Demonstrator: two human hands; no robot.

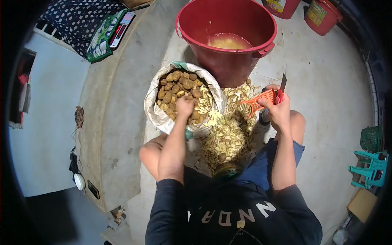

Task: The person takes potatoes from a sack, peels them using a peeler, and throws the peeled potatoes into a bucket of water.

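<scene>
A white sack (152, 107) with a rolled-down rim holds many brown potatoes (167, 97) and some pale peelings. My left hand (185, 106) reaches into the sack, its fingers against the potatoes; what they hold, if anything, is hidden. To the right, my right hand (281, 112) grips an orange peeler (261, 101) with a slotted body, together with a red-handled knife (283, 83) whose blade points up. Below the peeler and between my legs, a heap of peelings (228, 139) covers the floor. One small potato (221, 157) lies on the heap.
A large red tub (228, 67) with cloudy yellowish liquid stands beyond the sack. Two red buckets (320, 18) are at the back right. A scale (122, 30) sits on the left ledge (122, 102), with a phone (93, 190) farther down. Turquoise stools (369, 167) stand at the right edge.
</scene>
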